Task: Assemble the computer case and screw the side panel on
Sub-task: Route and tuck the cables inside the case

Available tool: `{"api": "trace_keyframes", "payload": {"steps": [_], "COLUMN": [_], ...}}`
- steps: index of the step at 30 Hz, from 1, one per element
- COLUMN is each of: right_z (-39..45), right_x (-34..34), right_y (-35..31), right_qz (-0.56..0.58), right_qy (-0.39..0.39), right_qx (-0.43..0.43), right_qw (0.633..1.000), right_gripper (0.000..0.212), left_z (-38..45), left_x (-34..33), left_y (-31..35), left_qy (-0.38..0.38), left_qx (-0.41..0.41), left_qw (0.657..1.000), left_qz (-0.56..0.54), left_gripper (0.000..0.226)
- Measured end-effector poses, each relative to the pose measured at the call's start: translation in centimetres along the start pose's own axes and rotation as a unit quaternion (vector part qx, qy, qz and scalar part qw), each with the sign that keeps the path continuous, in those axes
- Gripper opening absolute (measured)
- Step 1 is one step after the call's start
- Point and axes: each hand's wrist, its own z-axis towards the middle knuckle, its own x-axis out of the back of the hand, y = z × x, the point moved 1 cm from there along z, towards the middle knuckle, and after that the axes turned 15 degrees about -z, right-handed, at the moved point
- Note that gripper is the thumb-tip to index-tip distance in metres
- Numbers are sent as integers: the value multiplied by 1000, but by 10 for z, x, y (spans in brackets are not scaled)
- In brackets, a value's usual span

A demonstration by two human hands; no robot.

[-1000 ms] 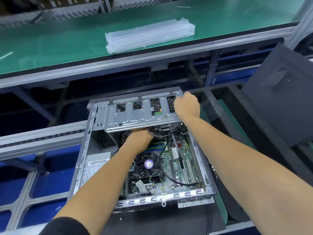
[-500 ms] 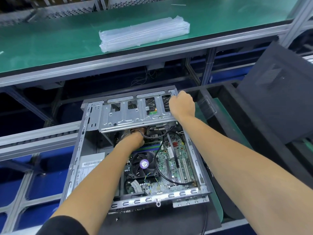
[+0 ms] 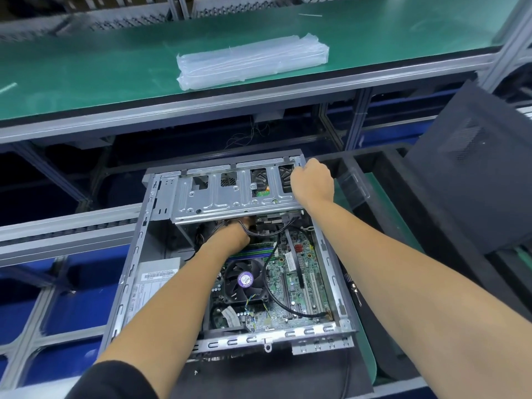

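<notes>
right hand (image 3: 312,181): fingers curled over the far right corner of the drive cage (image 3: 236,194), gripping its edge. left hand (image 3: 230,233): reaching inside under the near edge of the drive cage among black cables (image 3: 260,232); fingers hidden, so whether they are spread or pinching cannot be told. computer case (image 3: 131,272): grey metal, lying open side up on a dark pad on the lower bench, between both forearms. drive cage: silver perforated plate across the far end of the case. motherboard (image 3: 302,272): green, on the case floor, right of centre. cooler fan (image 3: 244,280): black, with a round purple sticker at its hub, print too small to read. power supply (image 3: 152,286): grey box along the left wall, bearing a white label with a barcode and fine text, unreadable. side panel (image 3: 472,180): dark, with a vent grid, leaning at the right, well apart from the case. plastic bundle (image 3: 253,63): clear wrapped stack on the green upper bench (image 3: 86,67), no writing visible.
</notes>
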Motion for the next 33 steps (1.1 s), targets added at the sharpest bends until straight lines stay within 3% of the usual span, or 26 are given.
{"api": "trace_keyframes", "payload": {"steps": [5, 9, 12, 15, 25, 33], "right_z": [1, 2, 2, 2, 2, 2], "right_x": [-1, -2, -3, -3, -3, -2], "right_y": [-1, 0, 1, 1, 1, 1], "right_qz": [-4, -10, -6, -3, -1, 2], "right_qy": [-2, 2, 1, 2, -3, -6], "right_qx": [-6, -6, -6, -7, -6, -2], "right_qw": [1000, 1000, 1000, 1000, 1000, 1000], "right_gripper": [34, 34, 34, 34, 35, 35], "left_z": [1, 4, 2, -1, -2, 8], "left_x": [1, -1, -3, -4, -6, -9], "left_y": [1, 3, 4, 4, 10, 5], "left_qy": [-14, -1, 10, 10, -14, -33], "left_qx": [27, 7, -40, -49, -90, -92], "left_qw": [998, 1000, 998, 998, 989, 987], "left_qz": [-46, -21, 36, 37, 115, 130], "left_gripper": [9, 36, 9, 7, 33, 29]}}
